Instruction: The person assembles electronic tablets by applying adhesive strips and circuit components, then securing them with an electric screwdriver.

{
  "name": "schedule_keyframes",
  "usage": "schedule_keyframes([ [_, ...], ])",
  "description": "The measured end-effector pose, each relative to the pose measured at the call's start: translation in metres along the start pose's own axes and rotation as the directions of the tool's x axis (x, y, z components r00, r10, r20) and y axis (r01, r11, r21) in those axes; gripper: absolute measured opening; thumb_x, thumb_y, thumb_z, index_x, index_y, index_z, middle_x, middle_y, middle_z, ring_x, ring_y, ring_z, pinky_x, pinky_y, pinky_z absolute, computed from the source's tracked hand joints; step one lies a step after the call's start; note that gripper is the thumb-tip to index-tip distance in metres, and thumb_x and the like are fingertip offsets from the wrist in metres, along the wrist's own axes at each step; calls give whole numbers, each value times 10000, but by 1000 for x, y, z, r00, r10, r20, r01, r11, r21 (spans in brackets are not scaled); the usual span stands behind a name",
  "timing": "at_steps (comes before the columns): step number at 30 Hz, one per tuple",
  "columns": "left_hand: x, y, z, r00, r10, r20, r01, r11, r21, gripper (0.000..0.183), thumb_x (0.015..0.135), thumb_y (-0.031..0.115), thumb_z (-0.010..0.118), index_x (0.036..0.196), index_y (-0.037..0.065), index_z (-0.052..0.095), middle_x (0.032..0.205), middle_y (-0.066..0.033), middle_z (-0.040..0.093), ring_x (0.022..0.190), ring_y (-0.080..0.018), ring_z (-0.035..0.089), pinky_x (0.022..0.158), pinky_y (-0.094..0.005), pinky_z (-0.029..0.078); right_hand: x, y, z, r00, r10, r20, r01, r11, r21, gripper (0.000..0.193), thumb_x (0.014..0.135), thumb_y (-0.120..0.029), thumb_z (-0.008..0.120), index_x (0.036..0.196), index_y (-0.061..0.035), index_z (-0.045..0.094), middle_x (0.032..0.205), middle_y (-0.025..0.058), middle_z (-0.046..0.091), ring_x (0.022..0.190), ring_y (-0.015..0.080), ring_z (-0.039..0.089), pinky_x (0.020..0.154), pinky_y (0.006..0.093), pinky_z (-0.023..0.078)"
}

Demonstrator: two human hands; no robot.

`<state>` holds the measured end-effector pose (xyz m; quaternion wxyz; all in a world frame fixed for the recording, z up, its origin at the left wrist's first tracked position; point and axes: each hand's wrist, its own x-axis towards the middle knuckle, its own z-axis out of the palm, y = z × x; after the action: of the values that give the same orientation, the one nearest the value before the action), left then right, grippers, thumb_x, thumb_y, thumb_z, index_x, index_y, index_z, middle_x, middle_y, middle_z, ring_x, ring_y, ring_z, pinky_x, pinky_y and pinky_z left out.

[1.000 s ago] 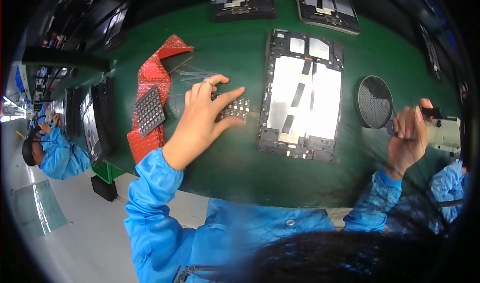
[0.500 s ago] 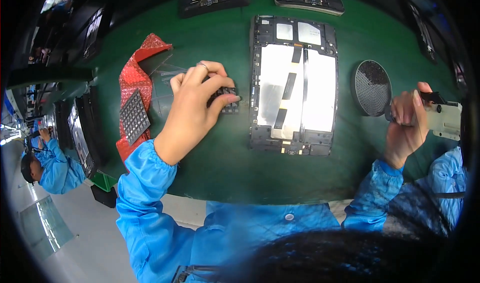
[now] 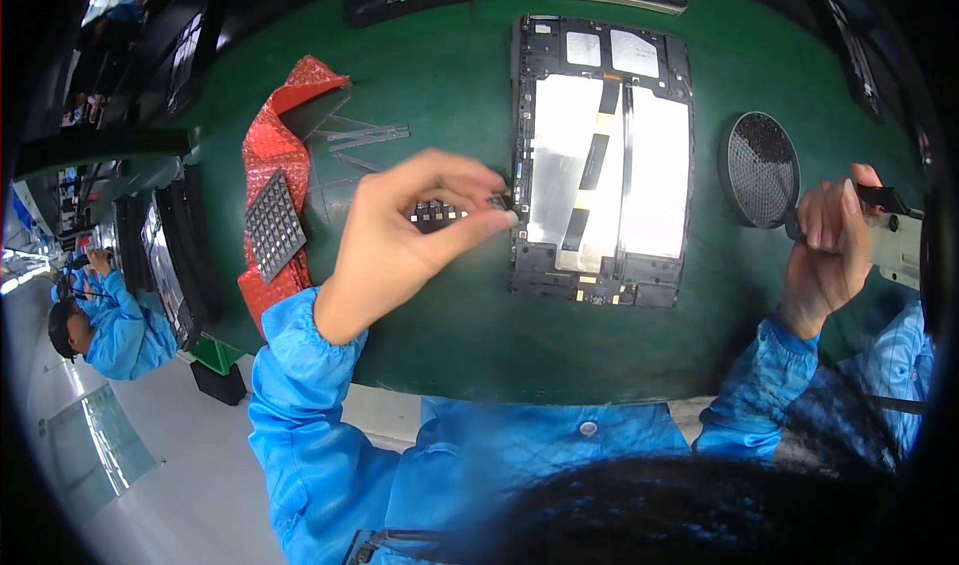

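Observation:
My left hand (image 3: 405, 230) has thumb and forefinger pinched on a small dark part (image 3: 498, 202), right at the left edge of an opened tablet (image 3: 650, 165). Behind those fingers, partly hidden, lies a black sheet of small square parts (image 3: 436, 215). The tablet shows silver panels, a black frame and a dark ribbon cable (image 3: 593, 165). On the right, my right hand (image 3: 831, 250) is closed, its fingers curled around something I cannot make out. Beside it are a black piece (image 3: 883, 199) and a beige block-like object (image 3: 895, 250). A round grey dish (image 3: 751, 190) holds tiny black pieces.
Red bubble wrap (image 3: 272, 135) lies at the left with another dark part sheet (image 3: 274, 227) on it. Clear thin strips (image 3: 372, 135) are beside it. Two more opened devices stand at the far edge of the green table (image 3: 450, 365). Another person (image 3: 110, 315) works at far left.
My left hand has moved right, from the black sheet to the tablet's left edge, now with a small dark part between the fingertips. The right hand keeps nearly the same pose.

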<state>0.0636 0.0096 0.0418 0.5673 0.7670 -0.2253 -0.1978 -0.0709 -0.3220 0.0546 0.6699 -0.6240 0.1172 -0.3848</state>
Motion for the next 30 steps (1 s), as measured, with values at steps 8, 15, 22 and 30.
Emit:
schedule_keyframes([
  [8, -2, 4, 13, 995, 7, 98, -26, 981, 190, 124, 794, 35, 757, 908, -11, 743, 857, -98, 719, 786, -159, 659, 724, -269, 495, 0, 2, -1, 1000, 21, 19, -21, 999, 28, 286, 917, -103, 534, 1166, 34, 565, 576, -45, 341, 484, 53, 308, 481, 241, 284],
  [15, 5, 7, 12, 991, -36, 128, 12, 983, 183, 138, 801, 29, 747, 932, -13, 736, 862, -110, 705, 727, -165, 665, 660, -267, 501, 0, -6, 2, 999, -45, 9, 45, 999, 12, 278, 913, -92, 553, 1157, 39, 567, 581, -37, 360, 471, 58, 324, 463, 244, 286],
  [22, 5, -5, 14, 915, -393, 85, 398, 916, -54, 313, 838, -32, 719, 1070, -16, 509, 940, -63, 588, 720, -109, 657, 614, -224, 545, 11, 14, 4, 999, -36, -12, 37, 985, 171, 246, 884, -58, 588, 1110, 26, 543, 570, -7, 379, 441, 91, 357, 424, 267, 308],
  [30, 21, -5, 42, 906, -396, 148, 413, 904, -108, 413, 852, -67, 672, 1179, 2, 429, 1027, -73, 510, 774, -120, 659, 635, -240, 588, 19, 46, -9, 998, -38, -41, 47, 972, 232, 258, 856, 4, 583, 1110, 34, 547, 616, 22, 462, 458, 96, 400, 427, 271, 352],
])
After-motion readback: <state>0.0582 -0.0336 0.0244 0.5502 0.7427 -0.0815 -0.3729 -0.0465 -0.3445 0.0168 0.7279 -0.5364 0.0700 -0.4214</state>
